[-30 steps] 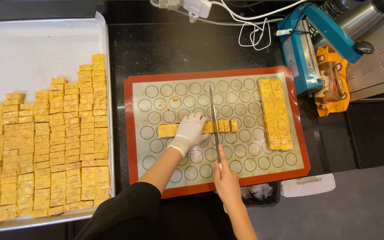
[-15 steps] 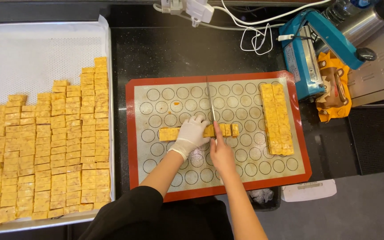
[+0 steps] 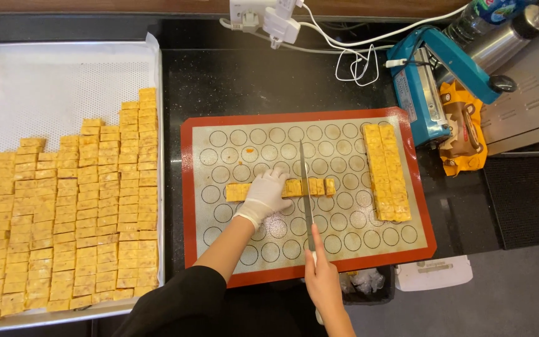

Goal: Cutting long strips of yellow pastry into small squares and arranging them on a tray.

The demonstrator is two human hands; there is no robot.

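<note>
Most pieces already filled our tray [image 3: 151, 56]; our gloved left hand [image 3: 264, 196] pinned one half-cut strip [image 3: 238, 191], right hand [image 3: 322, 278] gripping the knife [image 3: 307, 193], uncut slab [image 3: 387, 171] waiting.

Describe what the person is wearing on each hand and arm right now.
The left hand wears a thin white disposable glove that ends at the wrist in a rolled cuff; the forearm is uncovered up to a black sleeve near the elbow. The right hand wears no glove, ring or watch that I can see, and no sleeve shows on that wrist.
</note>
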